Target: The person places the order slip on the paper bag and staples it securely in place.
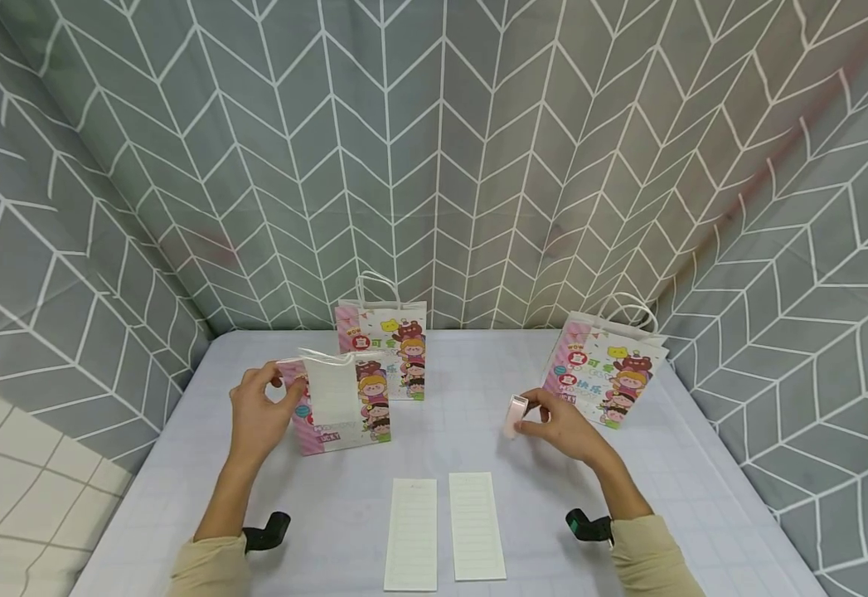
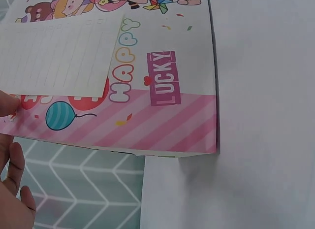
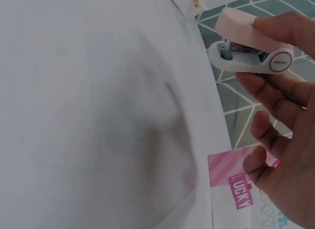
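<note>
My left hand grips the upper left edge of a pink and white paper gift bag, which stands upright on the table. Across the bag's front hangs a lined white paper slip; the left wrist view shows my thumb near it, at the picture's edge. My right hand pinches a small pink and white stapler between thumb and fingers. In the right wrist view the stapler's jaws stand apart, with nothing between them. It is held above the table, right of the bag.
Two more printed gift bags with white handles stand behind: one gift bag behind the held one, another gift bag at the right. Two lined paper slips lie side by side on the white table. A patterned curtain hangs behind.
</note>
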`<control>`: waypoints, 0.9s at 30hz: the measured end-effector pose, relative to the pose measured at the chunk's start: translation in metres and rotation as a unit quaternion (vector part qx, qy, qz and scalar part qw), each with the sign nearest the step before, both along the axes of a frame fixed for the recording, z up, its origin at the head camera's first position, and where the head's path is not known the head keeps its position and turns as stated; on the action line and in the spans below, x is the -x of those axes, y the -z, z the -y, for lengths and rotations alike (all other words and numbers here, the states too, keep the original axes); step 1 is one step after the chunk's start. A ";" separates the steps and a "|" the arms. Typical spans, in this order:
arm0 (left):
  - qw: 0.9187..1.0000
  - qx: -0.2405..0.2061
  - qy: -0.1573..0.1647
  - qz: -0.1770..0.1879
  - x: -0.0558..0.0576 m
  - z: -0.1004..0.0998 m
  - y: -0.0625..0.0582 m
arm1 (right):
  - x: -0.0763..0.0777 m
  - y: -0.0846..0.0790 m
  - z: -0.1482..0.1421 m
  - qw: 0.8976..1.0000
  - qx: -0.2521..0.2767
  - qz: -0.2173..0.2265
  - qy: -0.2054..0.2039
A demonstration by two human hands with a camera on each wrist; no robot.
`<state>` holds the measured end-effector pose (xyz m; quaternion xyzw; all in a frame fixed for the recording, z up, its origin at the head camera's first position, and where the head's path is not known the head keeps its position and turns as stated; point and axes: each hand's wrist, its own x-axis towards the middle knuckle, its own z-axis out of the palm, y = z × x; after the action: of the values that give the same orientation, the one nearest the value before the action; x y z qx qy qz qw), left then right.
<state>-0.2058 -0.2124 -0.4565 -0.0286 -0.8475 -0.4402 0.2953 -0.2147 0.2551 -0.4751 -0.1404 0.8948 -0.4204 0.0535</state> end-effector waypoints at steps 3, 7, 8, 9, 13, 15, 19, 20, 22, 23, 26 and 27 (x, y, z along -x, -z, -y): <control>1.000 -0.009 -0.017 0.002 -0.003 0.010 0.000 | -0.001 0.005 -0.006 0.999 0.001 0.041 0.006; 0.999 -0.016 -0.039 0.009 -0.007 0.021 -0.001 | -0.005 0.008 -0.013 0.994 0.024 0.109 0.003; 0.999 -0.016 -0.044 0.011 -0.008 0.024 -0.001 | -0.006 0.009 -0.015 0.992 0.028 0.121 0.003; 0.999 -0.016 -0.049 0.015 -0.009 0.026 -0.001 | -0.007 0.010 -0.016 0.991 0.033 0.133 0.002; 0.997 -0.017 -0.066 0.019 -0.010 0.036 0.000 | -0.010 0.013 -0.021 0.987 0.041 0.158 0.001; 0.997 -0.020 -0.077 0.019 -0.011 0.040 0.001 | -0.011 0.013 -0.023 0.985 0.037 0.166 0.007; 0.995 -0.021 -0.094 0.011 -0.013 0.048 0.004 | -0.013 0.016 -0.028 0.984 0.017 0.174 0.022; 0.995 -0.021 -0.099 0.010 -0.014 0.049 0.004 | -0.013 0.017 -0.028 0.984 0.011 0.174 0.026; 0.994 -0.018 -0.108 0.007 -0.014 0.052 0.005 | -0.014 0.018 -0.030 0.984 0.003 0.176 0.030; 0.993 -0.016 -0.115 0.006 -0.015 0.054 0.005 | -0.014 0.018 -0.030 0.984 -0.001 0.176 0.032; 0.991 -0.014 -0.132 0.003 -0.016 0.057 0.005 | -0.016 0.018 -0.032 0.984 -0.012 0.173 0.032; 0.990 -0.015 -0.137 -0.001 -0.016 0.058 0.005 | -0.016 0.017 -0.032 0.985 -0.014 0.171 0.032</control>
<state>-0.1900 -0.2705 -0.4614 0.0917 -0.8364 -0.4079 0.3543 -0.1985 0.2872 -0.4924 -0.0371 0.8824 -0.4269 0.1944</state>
